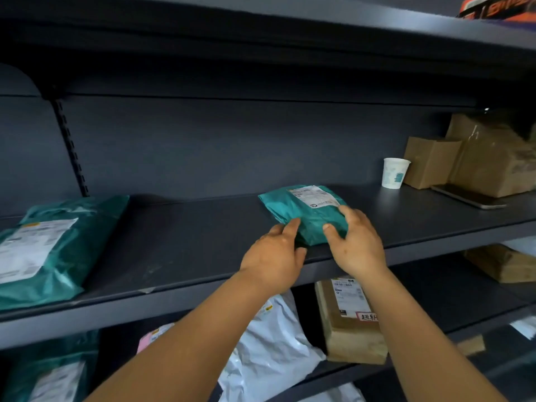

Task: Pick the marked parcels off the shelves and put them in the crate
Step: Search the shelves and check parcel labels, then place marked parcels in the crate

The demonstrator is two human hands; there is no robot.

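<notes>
Both hands grip one small teal parcel on the middle shelf: my left hand at its near-left corner, right hand over its near-right. Long axis runs front-to-back; label at far end.

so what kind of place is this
Probably a parcel storeroom or pickup point: dark metal shelving holds labelled teal mailer bags, white poly bags and taped cardboard boxes.

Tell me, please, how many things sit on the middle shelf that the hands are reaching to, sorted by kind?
Teal mailer bags: 2
Brown cardboard boxes: 2
White paper cup: 1
Flat dark tablet-like slab: 1
Total: 6
</notes>
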